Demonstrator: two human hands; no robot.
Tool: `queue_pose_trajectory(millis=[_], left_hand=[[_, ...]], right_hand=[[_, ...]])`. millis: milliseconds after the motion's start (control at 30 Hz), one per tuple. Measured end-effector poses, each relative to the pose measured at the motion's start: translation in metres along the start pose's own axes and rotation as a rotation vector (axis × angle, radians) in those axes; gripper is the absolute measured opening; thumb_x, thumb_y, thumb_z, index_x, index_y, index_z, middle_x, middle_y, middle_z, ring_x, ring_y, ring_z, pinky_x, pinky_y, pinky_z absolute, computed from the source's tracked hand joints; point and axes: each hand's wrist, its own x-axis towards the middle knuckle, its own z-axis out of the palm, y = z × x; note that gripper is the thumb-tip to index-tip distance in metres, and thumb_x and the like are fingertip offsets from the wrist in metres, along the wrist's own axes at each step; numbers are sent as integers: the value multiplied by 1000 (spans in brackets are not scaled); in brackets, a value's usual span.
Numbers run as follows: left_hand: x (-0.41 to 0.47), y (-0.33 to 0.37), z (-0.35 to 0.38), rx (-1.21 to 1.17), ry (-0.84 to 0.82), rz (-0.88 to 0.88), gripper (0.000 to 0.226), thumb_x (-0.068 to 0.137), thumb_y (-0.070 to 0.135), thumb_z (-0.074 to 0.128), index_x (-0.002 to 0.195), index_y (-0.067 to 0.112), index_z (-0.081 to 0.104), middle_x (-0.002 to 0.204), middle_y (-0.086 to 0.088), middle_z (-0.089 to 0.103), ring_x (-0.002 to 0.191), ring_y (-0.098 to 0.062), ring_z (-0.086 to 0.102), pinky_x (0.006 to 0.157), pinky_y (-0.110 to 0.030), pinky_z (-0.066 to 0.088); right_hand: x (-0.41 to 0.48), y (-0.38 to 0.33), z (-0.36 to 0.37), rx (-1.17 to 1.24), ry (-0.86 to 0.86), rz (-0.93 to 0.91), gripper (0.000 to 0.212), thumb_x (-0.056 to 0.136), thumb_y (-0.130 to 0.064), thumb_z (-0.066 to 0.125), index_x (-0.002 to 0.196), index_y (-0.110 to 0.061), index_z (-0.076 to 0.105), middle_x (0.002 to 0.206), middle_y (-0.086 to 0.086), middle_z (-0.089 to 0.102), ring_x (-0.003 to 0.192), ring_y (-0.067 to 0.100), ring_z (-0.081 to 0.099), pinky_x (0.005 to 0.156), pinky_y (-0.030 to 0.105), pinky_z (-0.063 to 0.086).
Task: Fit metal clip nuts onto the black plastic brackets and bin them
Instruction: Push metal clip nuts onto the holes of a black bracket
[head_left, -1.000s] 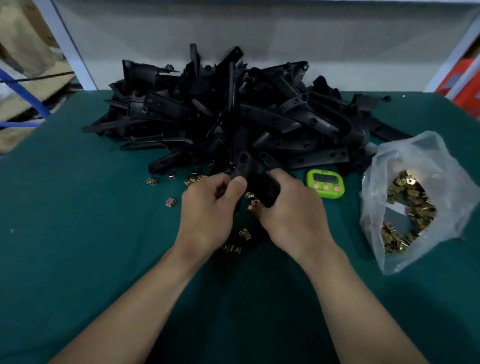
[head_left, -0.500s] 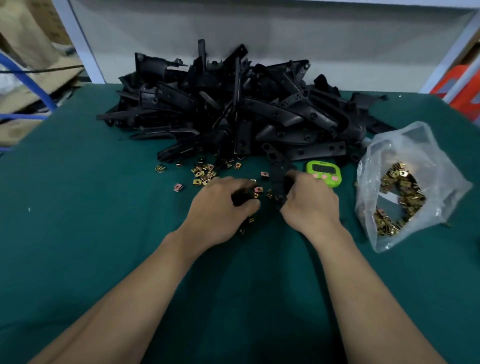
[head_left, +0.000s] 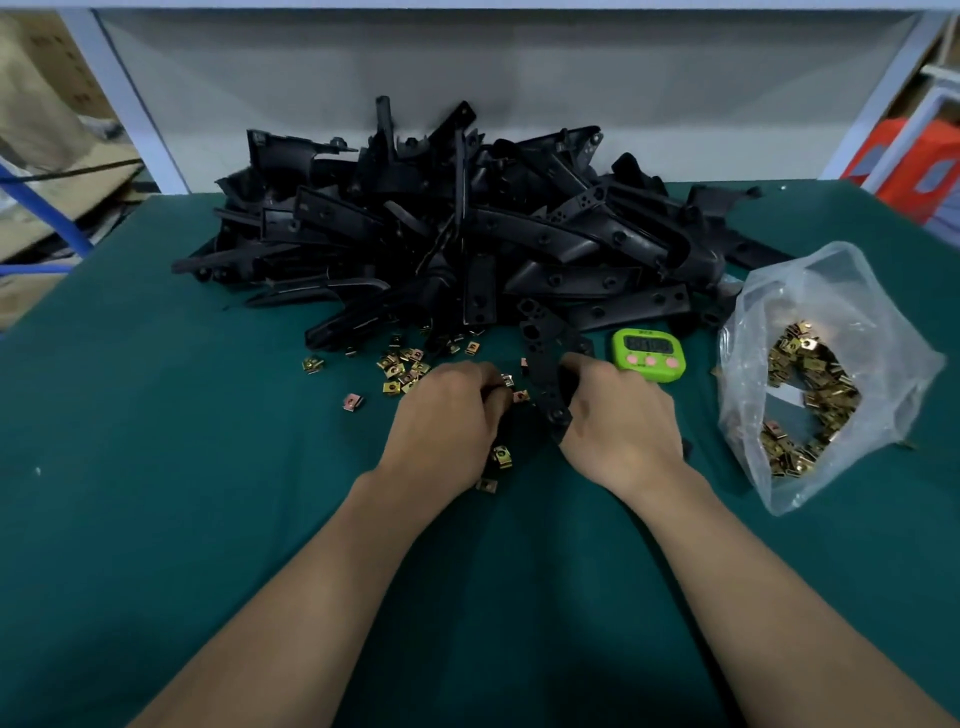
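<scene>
My right hand (head_left: 621, 423) grips a black plastic bracket (head_left: 545, 358) that stands on end on the green table, its holed strip rising past my fingers. My left hand (head_left: 447, 421) lies knuckles up just left of it, fingers curled down among loose metal clip nuts (head_left: 402, 366); what they pinch is hidden. More clip nuts lie under and near that hand, one (head_left: 501, 457) by the wrist. A big pile of black brackets (head_left: 467, 228) fills the back of the table.
A clear plastic bag (head_left: 826, 364) full of clip nuts lies open at the right. A green digital timer (head_left: 647, 356) sits between the bag and my right hand. White shelf posts and cardboard boxes stand beyond the table's left edge.
Both hands dropped from the foot of the pile to the table. The left hand let go of the bracket and moved onto the loose clip nuts; the right hand kept the bracket.
</scene>
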Motion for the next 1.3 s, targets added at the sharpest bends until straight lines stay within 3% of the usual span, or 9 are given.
queue_pose_trajectory(millis=[67, 167, 400, 567, 633, 800, 933, 1100, 1300], left_hand=[[0, -2, -4, -137, 25, -96, 13, 99, 28, 64, 91, 24, 73, 74, 11, 68, 69, -3, 63, 57, -12, 44], [-2, -5, -11, -349, 25, -215, 27, 97, 34, 67, 71, 32, 72, 62, 12, 69, 48, 2, 55, 44, -11, 41], [-10, 2, -19, -767, 13, -390, 27, 101, 29, 60, 81, 15, 71, 76, -7, 77, 50, -21, 67, 42, -22, 46], [-6, 5, -20, -1036, -70, -496, 10, 100, 14, 64, 94, 8, 69, 75, -13, 75, 52, -16, 66, 44, -21, 50], [-6, 7, -20, -1058, -82, -514, 8, 96, 11, 70, 100, 4, 71, 76, -14, 75, 56, -14, 69, 48, -20, 53], [-7, 7, -22, -1028, -29, -505, 15, 88, 3, 75, 77, 10, 80, 78, -16, 76, 62, -17, 72, 57, -20, 57], [-8, 4, -27, -1046, -60, -458, 10, 84, -2, 77, 90, 6, 80, 88, -17, 77, 76, -20, 74, 68, -21, 58], [-10, 4, -29, -1128, -205, -400, 16, 92, 4, 70, 103, 8, 80, 86, -10, 73, 72, -13, 67, 69, -20, 56], [-13, 9, -31, -1126, -261, -312, 52, 75, 18, 78, 125, 20, 66, 71, -4, 69, 68, -12, 68, 64, -20, 55]], right_hand=[[1, 2, -1, 10, -5, 12, 13, 83, -18, 55, 90, -28, 58, 61, -7, 56, 55, 22, 47, 57, 34, 35], [3, 3, -2, 29, -11, 28, 27, 80, -13, 54, 100, -28, 65, 63, -11, 53, 54, 17, 40, 60, 34, 36], [0, -2, -5, 66, -27, -8, 27, 81, -26, 64, 107, -33, 66, 73, -8, 59, 74, 31, 59, 65, 32, 36], [-7, -9, -5, 75, -17, -65, 30, 82, -30, 73, 111, -36, 66, 65, -15, 47, 81, 29, 67, 65, 31, 36], [-10, -9, -6, 76, -12, -69, 28, 82, -31, 73, 108, -37, 66, 62, -17, 45, 82, 28, 66, 64, 31, 34], [-11, -12, -7, 82, -11, -57, 28, 84, -31, 73, 111, -36, 66, 69, -12, 57, 87, 30, 67, 66, 31, 34], [-9, -12, -9, 74, 6, -47, 33, 83, -30, 74, 114, -37, 66, 81, -6, 69, 85, 31, 66, 67, 32, 35], [-9, -13, -14, 41, 24, -5, 24, 80, -20, 71, 88, -36, 54, 64, -11, 51, 57, 18, 42, 52, 31, 24], [-9, -11, -17, 11, 56, 33, 25, 80, -11, 68, 91, -32, 62, 61, -12, 48, 52, 6, 36, 49, 26, 20]])
